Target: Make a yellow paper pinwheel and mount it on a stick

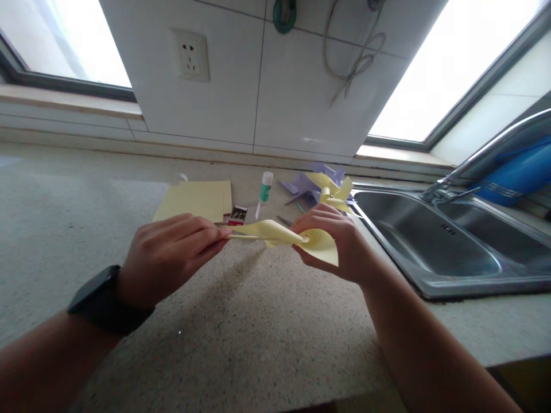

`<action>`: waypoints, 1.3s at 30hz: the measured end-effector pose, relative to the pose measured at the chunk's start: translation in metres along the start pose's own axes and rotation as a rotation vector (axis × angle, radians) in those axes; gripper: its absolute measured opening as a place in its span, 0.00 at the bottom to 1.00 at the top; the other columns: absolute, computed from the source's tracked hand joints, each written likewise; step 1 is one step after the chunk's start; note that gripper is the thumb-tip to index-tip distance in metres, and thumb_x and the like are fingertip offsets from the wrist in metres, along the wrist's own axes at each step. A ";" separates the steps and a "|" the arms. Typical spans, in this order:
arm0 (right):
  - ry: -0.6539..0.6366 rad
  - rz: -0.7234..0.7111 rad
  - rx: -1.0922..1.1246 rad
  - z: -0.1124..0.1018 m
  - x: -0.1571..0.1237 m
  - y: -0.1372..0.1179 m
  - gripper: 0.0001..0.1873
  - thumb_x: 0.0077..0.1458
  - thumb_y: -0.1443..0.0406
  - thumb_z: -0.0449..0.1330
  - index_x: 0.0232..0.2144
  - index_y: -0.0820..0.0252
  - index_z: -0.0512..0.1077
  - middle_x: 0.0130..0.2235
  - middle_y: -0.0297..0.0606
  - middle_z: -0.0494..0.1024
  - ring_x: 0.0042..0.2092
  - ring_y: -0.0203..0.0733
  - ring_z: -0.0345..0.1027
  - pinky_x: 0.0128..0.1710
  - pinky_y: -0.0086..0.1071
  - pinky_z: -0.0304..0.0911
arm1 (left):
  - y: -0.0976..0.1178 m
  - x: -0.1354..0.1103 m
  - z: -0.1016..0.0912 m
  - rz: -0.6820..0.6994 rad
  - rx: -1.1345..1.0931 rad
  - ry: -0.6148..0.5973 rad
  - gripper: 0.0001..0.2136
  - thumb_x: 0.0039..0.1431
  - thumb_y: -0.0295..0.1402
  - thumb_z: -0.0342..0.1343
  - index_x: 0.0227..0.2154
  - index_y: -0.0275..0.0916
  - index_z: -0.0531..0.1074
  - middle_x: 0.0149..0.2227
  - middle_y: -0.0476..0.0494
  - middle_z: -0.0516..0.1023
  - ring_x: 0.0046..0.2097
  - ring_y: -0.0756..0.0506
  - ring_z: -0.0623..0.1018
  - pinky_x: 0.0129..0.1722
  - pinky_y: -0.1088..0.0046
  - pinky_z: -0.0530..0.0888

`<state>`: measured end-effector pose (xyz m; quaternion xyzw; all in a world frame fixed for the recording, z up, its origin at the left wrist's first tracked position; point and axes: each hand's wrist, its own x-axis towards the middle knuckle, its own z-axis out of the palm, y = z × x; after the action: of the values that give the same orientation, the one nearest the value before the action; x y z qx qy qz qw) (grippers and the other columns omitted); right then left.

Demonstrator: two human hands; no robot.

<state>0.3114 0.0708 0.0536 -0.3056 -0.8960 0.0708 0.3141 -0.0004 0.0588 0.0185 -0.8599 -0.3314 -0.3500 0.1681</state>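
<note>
A pale yellow paper pinwheel (pixel 321 246) is held above the speckled countertop, its stick (pixel 252 237) running left from the curled blades. My left hand (pixel 170 258), with a black watch on the wrist, is closed on the stick's left end. At the pinwheel's centre, my right hand (pixel 344 235) pinches the paper, with one curled blade standing out in front of the fingers. Some of the right fingers are hidden behind the paper. Just past the left fingertips sits a small open box (pixel 238 214) with little metal pieces in it.
Yellow paper sheets (pixel 198 198) lie at the back left of the counter. A glue stick (pixel 266 188) stands upright near the wall. Behind my right hand are purple paper pinwheels (pixel 297 183) and a yellow pinwheel (pixel 342 194). A steel sink (pixel 417 229) is at right.
</note>
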 end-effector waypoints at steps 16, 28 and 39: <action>0.186 0.208 0.356 -0.005 -0.007 0.016 0.26 0.51 0.45 0.67 0.46 0.52 0.77 0.44 0.38 0.79 0.44 0.46 0.72 0.46 0.40 0.64 | -0.011 -0.008 0.005 -0.090 -0.051 -0.058 0.07 0.66 0.35 0.59 0.43 0.41 0.77 0.38 0.46 0.82 0.37 0.45 0.79 0.38 0.68 0.71; 0.609 0.375 0.537 0.008 -0.013 0.064 0.21 0.67 0.50 0.51 0.38 0.60 0.73 0.31 0.34 0.75 0.30 0.36 0.67 0.32 0.33 0.65 | -0.010 -0.004 0.020 -0.516 -0.388 -0.022 0.09 0.66 0.40 0.57 0.38 0.41 0.78 0.34 0.46 0.79 0.35 0.46 0.76 0.38 0.67 0.71; 0.464 0.515 0.418 0.032 -0.017 0.036 0.12 0.65 0.58 0.60 0.39 0.62 0.73 0.32 0.32 0.74 0.31 0.34 0.69 0.32 0.31 0.68 | 0.009 -0.005 0.039 -0.990 -0.919 0.052 0.16 0.67 0.38 0.57 0.54 0.37 0.70 0.53 0.38 0.74 0.49 0.41 0.78 0.47 0.56 0.78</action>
<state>0.3203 0.0920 0.0080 -0.4575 -0.6619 0.2569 0.5354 0.0222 0.0697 -0.0129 -0.5820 -0.4998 -0.5117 -0.3868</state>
